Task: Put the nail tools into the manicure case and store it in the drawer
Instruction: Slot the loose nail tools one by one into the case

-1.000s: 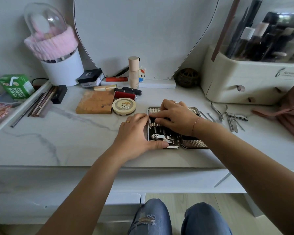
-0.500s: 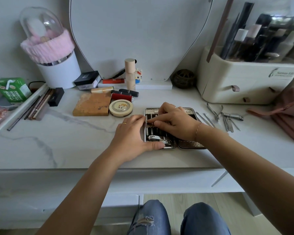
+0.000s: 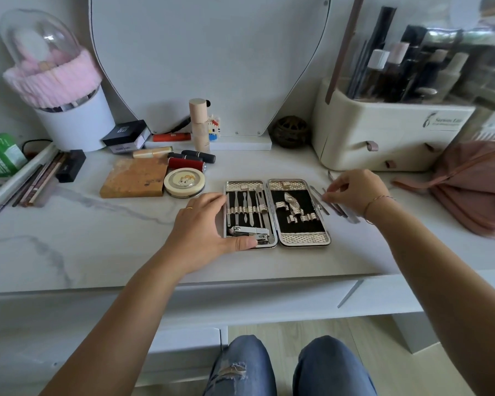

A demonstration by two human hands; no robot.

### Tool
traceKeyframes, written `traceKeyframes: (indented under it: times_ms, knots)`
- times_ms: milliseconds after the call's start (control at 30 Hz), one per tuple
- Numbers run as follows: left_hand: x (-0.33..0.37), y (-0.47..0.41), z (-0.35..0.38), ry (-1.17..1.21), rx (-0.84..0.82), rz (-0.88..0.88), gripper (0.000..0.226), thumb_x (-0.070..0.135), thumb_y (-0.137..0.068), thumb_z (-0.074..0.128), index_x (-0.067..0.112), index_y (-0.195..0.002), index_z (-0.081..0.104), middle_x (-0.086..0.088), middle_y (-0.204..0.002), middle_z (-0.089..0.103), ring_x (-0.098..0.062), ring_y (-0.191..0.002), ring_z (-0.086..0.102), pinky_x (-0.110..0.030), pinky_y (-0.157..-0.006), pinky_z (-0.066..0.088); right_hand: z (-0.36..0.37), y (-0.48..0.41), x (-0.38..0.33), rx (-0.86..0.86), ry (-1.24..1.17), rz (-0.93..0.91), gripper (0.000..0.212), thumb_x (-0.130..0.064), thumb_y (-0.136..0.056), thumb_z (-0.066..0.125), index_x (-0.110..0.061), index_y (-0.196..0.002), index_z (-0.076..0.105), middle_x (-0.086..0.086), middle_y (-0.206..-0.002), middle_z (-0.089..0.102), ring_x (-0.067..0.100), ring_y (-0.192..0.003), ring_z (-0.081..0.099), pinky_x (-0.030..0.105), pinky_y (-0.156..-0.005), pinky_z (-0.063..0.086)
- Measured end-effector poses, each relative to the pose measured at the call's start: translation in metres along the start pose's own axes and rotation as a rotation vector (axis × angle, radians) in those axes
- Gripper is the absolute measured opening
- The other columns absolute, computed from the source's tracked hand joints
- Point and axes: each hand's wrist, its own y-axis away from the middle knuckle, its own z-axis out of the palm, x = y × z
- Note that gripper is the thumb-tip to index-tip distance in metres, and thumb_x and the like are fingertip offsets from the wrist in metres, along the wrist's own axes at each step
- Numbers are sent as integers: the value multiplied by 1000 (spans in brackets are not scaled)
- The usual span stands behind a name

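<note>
The manicure case (image 3: 303, 239) lies open flat on the marble tabletop. Its left half holds several slim steel tools and a nail clipper (image 3: 250, 231) under straps; the right half has mostly bare loops. My left hand (image 3: 205, 224) rests on the case's left edge, thumb pressing its near corner beside the clipper. My right hand (image 3: 355, 192) is just right of the case, fingertips pinching a thin metal tool among the loose nail tools (image 3: 336, 208) lying there. The hand hides part of that pile.
A pink pouch (image 3: 475, 184) lies at the far right, a cream cosmetics organiser (image 3: 383, 138) behind it. A round compact (image 3: 184, 182), wooden block (image 3: 133, 181) and lipsticks sit left of the case. A white drawer front (image 3: 263, 292) runs under the tabletop.
My right hand left the case's left half and moved right to the loose tools. The case's inside is uncovered. My left hand stayed on the left edge.
</note>
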Motion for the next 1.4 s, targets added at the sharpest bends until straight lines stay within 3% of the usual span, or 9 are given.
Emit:
traceKeyframes:
  times_ms: [133,333,567,633,733,900,1000,1167,1400]
  knots:
    - [1,1,0,2,-6,-6,116,86,-43,50,24,-139,37,9,-140,38,-10,-130,30,-33,-110,25,0,-2,-10,-44,81,-10,11,-24,-75,71,-14,-75,73,8,-75,69,22,-75,60,25,-65,43]
    - [2,1,0,18,15,7,112,84,-42,52,25,-137,40,10,-138,40,-9,-128,31,-21,-101,21,2,-10,-20,-145,183,70,20,-17,-71,61,-6,-56,70,10,-55,64,23,-53,60,20,-45,35]
    - [2,1,-1,26,2,3,112,85,-42,52,28,-138,39,11,-138,39,-8,-128,30,-21,-101,21,3,-11,-29,-194,202,53,20,-17,-70,62,0,-76,72,12,-64,58,26,-62,52,23,-51,39]
    - [2,1,-1,23,4,5,112,85,-43,51,28,-137,39,11,-138,39,-8,-128,30,-21,-102,20,1,-9,-28,-193,159,53,20,-17,-72,61,0,-64,68,10,-57,52,24,-59,46,24,-54,39]
    - [0,1,0,23,7,1,112,86,-42,51,28,-137,40,11,-137,39,-9,-128,30,-23,-104,22,-6,-9,-26,-170,104,49,32,-18,-76,62,-12,-46,52,4,-50,46,23,-60,44,23,-52,35]
    - [0,0,0,28,-5,0,110,86,-43,51,30,-137,39,11,-138,38,-10,-129,30,-28,-106,24,-21,-17,-27,-123,80,69,20,-12,-80,60,-2,-63,64,8,-57,52,21,-58,45,24,-51,36]
    - [-1,0,0,31,-7,-6,111,87,-43,51,30,-138,38,11,-139,38,-11,-130,30,-31,-109,25,-28,-15,-26,-188,100,58,20,-11,-82,62,-8,-62,65,1,-55,57,13,-52,48,21,-49,35]
    - [-1,0,0,25,-7,-3,112,87,-43,51,29,-138,38,11,-138,38,-11,-129,30,-32,-109,25,-20,-13,-19,-304,51,66,7,-6,-79,66,-8,-79,72,2,-58,66,11,-53,59,20,-69,48]
    - [1,1,-1,20,-5,-3,115,87,-42,49,26,-138,38,9,-139,38,-12,-130,31,-33,-110,25,-23,-16,-17,-207,154,106,10,-20,-74,66,-13,-77,74,5,-70,65,23,-76,61,26,-67,44]
